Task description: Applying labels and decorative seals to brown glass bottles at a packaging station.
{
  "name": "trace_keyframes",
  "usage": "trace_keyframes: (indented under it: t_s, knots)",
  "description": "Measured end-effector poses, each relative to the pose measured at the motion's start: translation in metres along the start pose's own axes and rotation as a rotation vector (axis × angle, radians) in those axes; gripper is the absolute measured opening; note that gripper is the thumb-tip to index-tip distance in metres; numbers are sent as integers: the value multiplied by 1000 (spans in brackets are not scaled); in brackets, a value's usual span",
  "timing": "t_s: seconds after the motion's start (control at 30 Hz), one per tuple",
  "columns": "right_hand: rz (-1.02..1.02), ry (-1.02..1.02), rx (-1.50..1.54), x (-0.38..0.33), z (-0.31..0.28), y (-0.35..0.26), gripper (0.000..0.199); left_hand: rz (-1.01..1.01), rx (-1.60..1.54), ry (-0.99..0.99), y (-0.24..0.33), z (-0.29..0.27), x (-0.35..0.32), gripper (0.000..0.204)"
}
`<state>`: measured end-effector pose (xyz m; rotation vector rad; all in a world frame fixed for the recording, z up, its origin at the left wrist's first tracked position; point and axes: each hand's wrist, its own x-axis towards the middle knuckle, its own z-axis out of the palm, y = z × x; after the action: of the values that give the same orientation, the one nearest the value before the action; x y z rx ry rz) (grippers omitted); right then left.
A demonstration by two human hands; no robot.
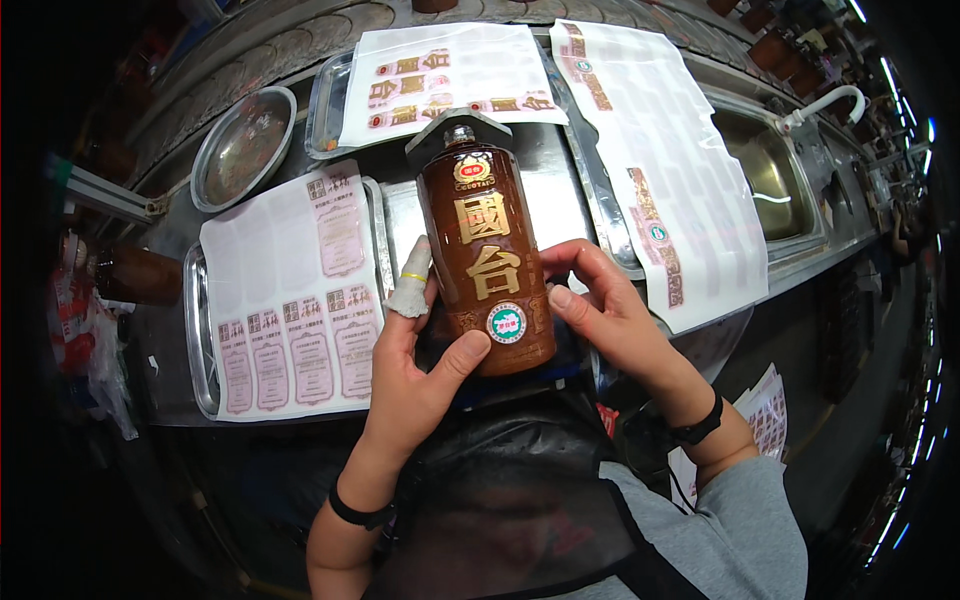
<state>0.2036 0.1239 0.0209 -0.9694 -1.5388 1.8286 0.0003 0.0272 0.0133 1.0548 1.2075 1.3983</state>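
**Two hands hold a brown bottle over a metal bench**

On the far left, a round shiny metal bowl (243, 146) sits on the long grey metal bench (560, 165). Just beside it, nearer the person, a flat metal tray (197, 330) holds a white sheet of pink stickers (290, 300). More white sticker sheets lie further back and to the right.

Next comes the left hand (415, 355). It is curled round the lower left side of the tall brown glossy bottle with gold marks (487, 250). The thumb presses on the front, near a small round sticker. One finger wears a white cloth wrap with a yellow band.

The bottle is in the middle, held up in front of the person's chest and above the bench edge. Its grey cap points away. It looks hard, smooth and heavy, and it could slip or break if dropped. Holding it round the fat middle with both hands seems safest.

The right hand (610, 310) is half closed on the bottle's right side, fingertips touching it.

Further right, a metal sink (770, 180) with a white tap (825, 105) is set into the bench. The room around is dark, with small lights at the right edge.
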Motion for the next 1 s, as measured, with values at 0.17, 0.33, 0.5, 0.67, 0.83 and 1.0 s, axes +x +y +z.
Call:
trace_keyframes:
  t_s: [0.17, 0.33, 0.5, 0.67, 0.83, 1.0]
  knots:
    - [49, 12, -124, -2, 2, -1, 39, -34, 56, 33, 3, 7, 1, 85]
    - [21, 25, -133, -2, 4, -1, 39, -33, 18, 61, 4, 9, 0, 83]
    - [-6, 27, -158, -2, 5, -2, 39, 7, 21, 94, 3, 11, 1, 80]
    - [1, 34, -155, -3, 5, -3, 38, 7, -5, 92, 3, 11, 0, 80]
    - [3, 26, -169, -3, 5, -3, 38, 27, 0, 88, 2, 10, 0, 81]
    - [13, 28, -136, -2, 6, -6, 39, -7, 25, 52, 1, 8, -1, 83]
